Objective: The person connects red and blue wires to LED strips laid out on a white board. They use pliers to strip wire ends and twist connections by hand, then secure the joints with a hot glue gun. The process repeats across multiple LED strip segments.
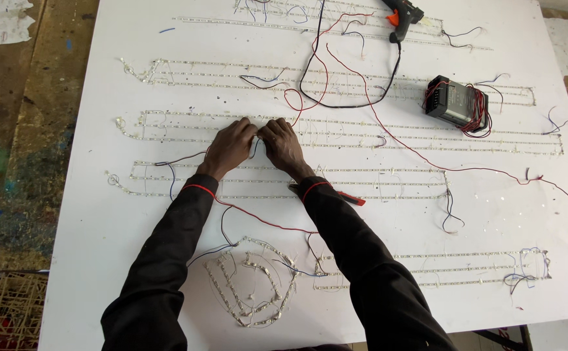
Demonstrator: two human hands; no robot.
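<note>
Frame ctr: left hand [230,145] & right hand [282,144] meet, fingertips pinched on thin wire [256,147] at LED strip [336,123]. Strip's long axis runs L–R across white board [102,221]. Most strips look laid & wired; loose leads lower right look undone.

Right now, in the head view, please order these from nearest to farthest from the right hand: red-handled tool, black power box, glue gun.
From the right hand:
1. Red-handled tool, just below it, beside the right sleeve.
2. Black power box, up and to the right, wrapped in red wire.
3. Glue gun, at the board's top edge.
</note>
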